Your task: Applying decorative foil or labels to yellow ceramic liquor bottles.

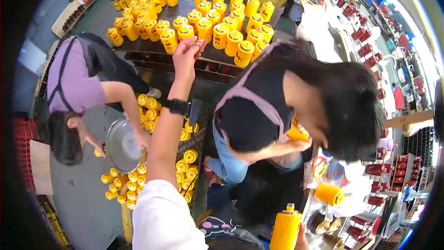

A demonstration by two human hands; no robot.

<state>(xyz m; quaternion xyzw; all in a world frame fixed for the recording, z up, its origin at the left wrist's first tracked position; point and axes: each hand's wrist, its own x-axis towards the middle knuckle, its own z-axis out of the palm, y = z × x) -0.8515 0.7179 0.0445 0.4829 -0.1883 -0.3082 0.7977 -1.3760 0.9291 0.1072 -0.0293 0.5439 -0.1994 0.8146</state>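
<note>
My left arm reaches up the middle of the view, a dark watch [178, 107] on its wrist. My left hand [186, 58] is closed in a pinch on a small red piece [200, 44], too small to make out its kind. It is in front of the rows of yellow bottles [204, 28] standing on a dark table [182, 9]. Low at the right, my right hand [302, 240] is wrapped around a yellow bottle [285, 229] held upright with its narrow neck up. Only a small part of that hand shows beside the bottle.
Close on the right, a person in a black top bends over a yellow bottle [297, 133]. On the left, a person in purple holds a metal basin [124, 146] near yellow bottles [132, 186] lying low. A yellow bottle [329, 195] lies on the right-hand bench near scissors [319, 166].
</note>
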